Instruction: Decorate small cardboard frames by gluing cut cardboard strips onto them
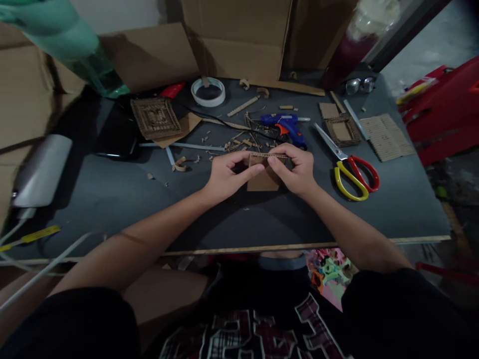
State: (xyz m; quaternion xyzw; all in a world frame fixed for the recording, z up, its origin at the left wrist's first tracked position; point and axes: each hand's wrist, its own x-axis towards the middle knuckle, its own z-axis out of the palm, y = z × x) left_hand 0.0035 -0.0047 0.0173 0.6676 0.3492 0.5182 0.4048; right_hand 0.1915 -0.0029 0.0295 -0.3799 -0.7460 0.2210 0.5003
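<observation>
Between my hands, close to the front of the dark table, is a small piece of cardboard with a corrugated strip along its upper edge. My left hand pinches its left side, thumb on the near face. On the other side my right hand grips it, thumb tip near the top edge; the fingers behind are hidden. Just beyond the hands lie a blue glue gun with an orange trigger and a scatter of cardboard scraps. Scissors with red and yellow handles rest to the right.
At the right are a small cardboard box, a corrugated sheet and glasses. A tape roll and a layered cardboard square lie further left. Tall bottles stand at the back. A white device trails a cable.
</observation>
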